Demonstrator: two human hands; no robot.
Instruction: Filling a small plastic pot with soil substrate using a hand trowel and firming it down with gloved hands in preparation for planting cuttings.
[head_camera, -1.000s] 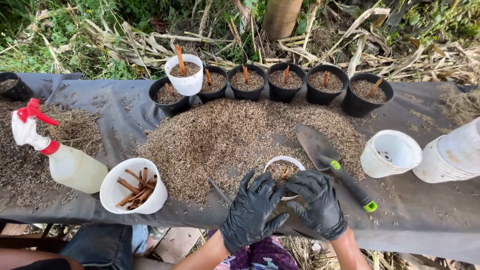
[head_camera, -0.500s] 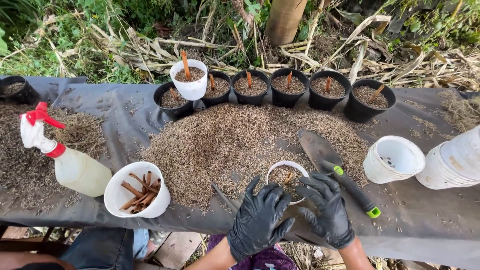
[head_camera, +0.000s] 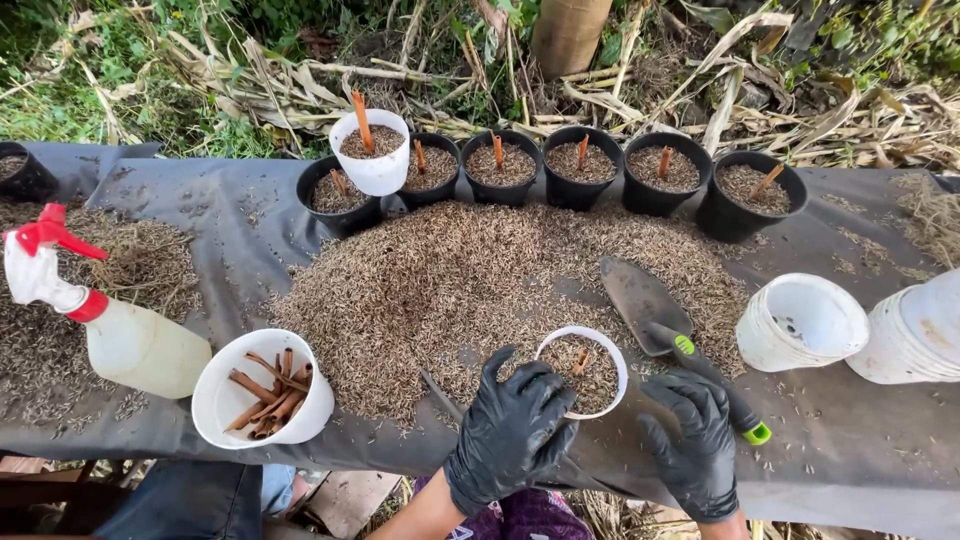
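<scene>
Both hands wear black gloves. The left hand (head_camera: 512, 428) rests with spread fingers against the near-left rim of a small white pot (head_camera: 583, 371), touching it but not closed around it. The right hand (head_camera: 697, 442) lies open, fingers splayed, flat on the bench (head_camera: 860, 450) just right of that pot, holding nothing. The pot stands at the near edge of a large husk pile (head_camera: 450, 290) and is filled with husk, a brown stick set in it. A trowel (head_camera: 672, 332) with a green-tipped handle lies beside the right hand. Left: a white cup of brown sticks (head_camera: 262, 402) and a spray bottle (head_camera: 105, 320). Far: a row of black pots (head_camera: 600, 170)
</scene>
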